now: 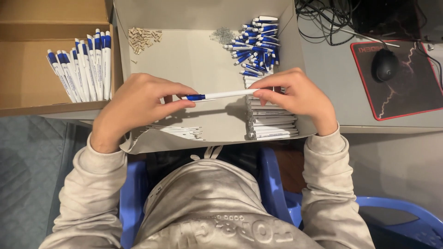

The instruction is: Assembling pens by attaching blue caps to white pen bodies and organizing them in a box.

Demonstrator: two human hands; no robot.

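I hold a white pen with a blue end (221, 95) level over an open white box (198, 60). My left hand (138, 103) pinches its blue end and my right hand (295, 94) grips the white end. Under my right hand lies a stack of white pen barrels (272, 124). A pile of blue-and-white pen parts (256, 46) fills the box's far right corner. Thin white refills (177, 131) lie below my left hand. Small tan pieces (143, 39) and a clump of small metal springs (223, 34) sit at the far side.
A brown cardboard box (27, 78) at the left holds several finished blue-and-white pens (85, 67). At the right, a black mouse (385, 64) rests on a dark red-edged pad (406, 92), with tangled cables (327, 18) behind. A blue plastic chair (272, 184) is below me.
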